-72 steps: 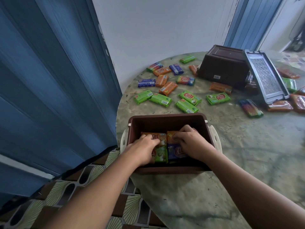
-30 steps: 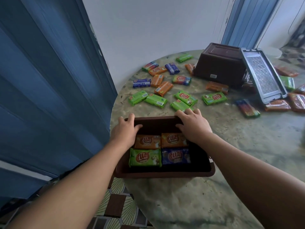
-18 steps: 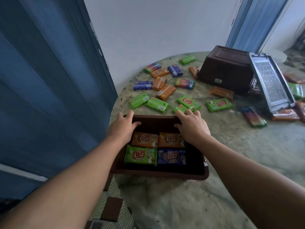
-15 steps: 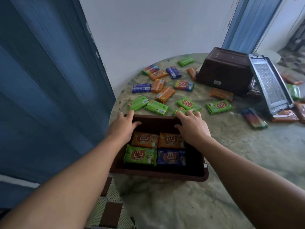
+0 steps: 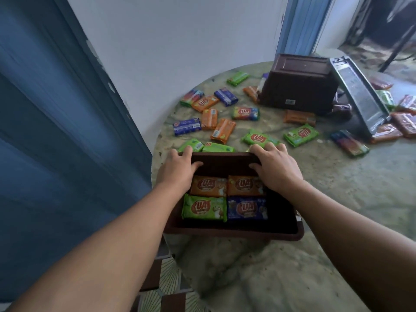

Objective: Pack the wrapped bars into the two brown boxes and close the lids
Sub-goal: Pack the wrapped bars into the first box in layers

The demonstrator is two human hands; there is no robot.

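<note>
The near brown box stands open at the table's front edge. Inside lie several wrapped bars: two orange ones at the back, a green one and a blue one in front. My left hand grips the box's far rim at the left corner, thumb inside. My right hand grips the far rim at the right corner. A second brown box lies tipped at the back right, its grey lid hanging open. Loose bars are scattered between the boxes.
The round marbled table meets a white wall behind and a blue door on the left. More orange and green bars lie beyond the grey lid at the far right. A patterned floor shows below the table edge.
Both hands came out of the box and took hold of its far rim. The box has tilted towards me, showing the packed bars. In the last half second the hands barely moved.
</note>
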